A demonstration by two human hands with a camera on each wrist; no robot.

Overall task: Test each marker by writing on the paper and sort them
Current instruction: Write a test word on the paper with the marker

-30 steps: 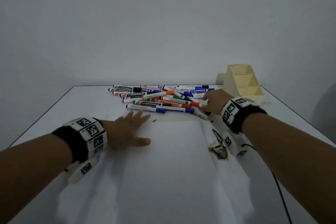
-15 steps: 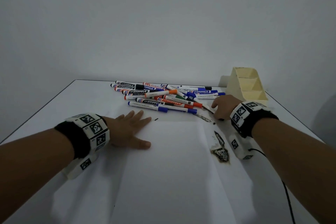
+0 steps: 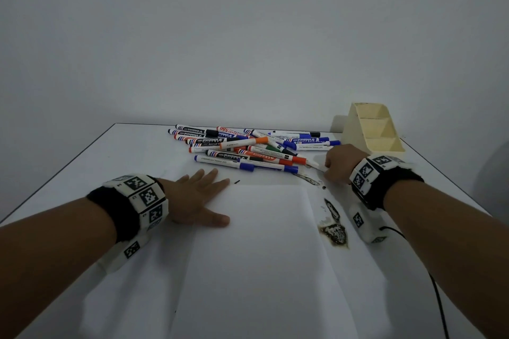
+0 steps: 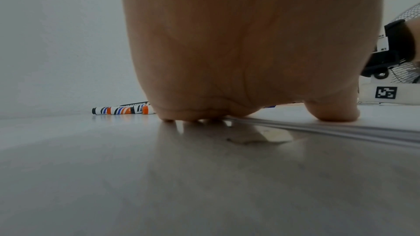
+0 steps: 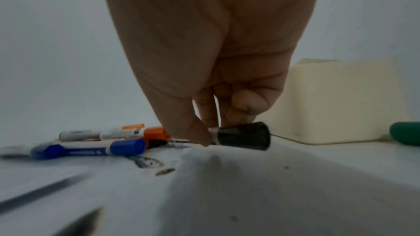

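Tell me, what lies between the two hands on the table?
White paper, mostly bare, with a tiny dark fleck near the flat left hand and dark smudges toward the right hand; head view.

Right hand pinching a black-capped marker low over the paper

The right hand (image 5: 213, 56) comes down from twelve o'clock, its thumb and fingertips (image 5: 240, 107) closed on a black-capped marker (image 5: 243, 136) lying just above the creased white paper (image 5: 227, 186). At nine o'clock lie a blue-capped marker (image 5: 90, 148) and orange-capped markers (image 5: 136, 132) touching each other. A cream organiser (image 5: 341, 101) stands at three o'clock, with a green rounded object (image 5: 405, 133) at the frame's edge beside it. Dark ink smudges (image 5: 147, 162) mark the paper.
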